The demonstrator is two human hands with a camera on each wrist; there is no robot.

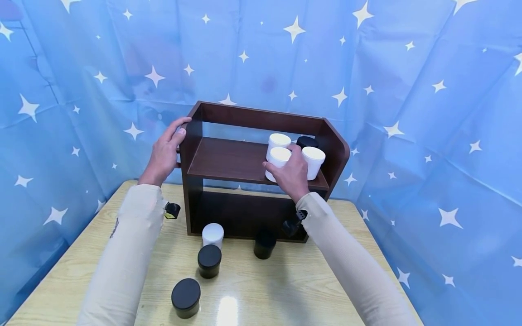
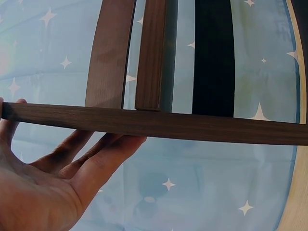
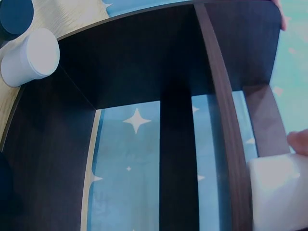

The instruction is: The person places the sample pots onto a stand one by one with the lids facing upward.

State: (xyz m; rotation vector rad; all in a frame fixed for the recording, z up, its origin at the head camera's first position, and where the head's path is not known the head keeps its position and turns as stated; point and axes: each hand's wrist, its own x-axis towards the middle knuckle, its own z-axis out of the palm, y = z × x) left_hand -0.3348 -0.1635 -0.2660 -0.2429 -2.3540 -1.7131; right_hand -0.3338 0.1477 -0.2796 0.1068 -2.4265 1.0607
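A dark brown two-tier shelf point(image 1: 232, 159) stands on the table. My left hand point(image 1: 163, 149) rests against the outside of its left side panel point(image 2: 144, 122), fingers extended. On the right part of the upper board, my right hand point(image 1: 291, 174) grips a white jar point(image 1: 278, 157) near the front edge, thumb on its left; that white jar point(image 3: 279, 192) also shows in the right wrist view. Behind it is another white jar point(image 1: 277, 139). To its right stand a third white jar point(image 1: 313, 159) and, farther back, a black jar point(image 1: 307, 141), partly hidden.
In front of the shelf, a white jar point(image 1: 213, 233) and a black jar point(image 1: 209, 260) stand close together. Another black jar point(image 1: 186, 296) is nearer me, and one more black jar point(image 1: 264, 246) stands by the lower board. A star-patterned blue curtain point(image 1: 261, 54) surrounds the wooden table point(image 1: 253, 294).
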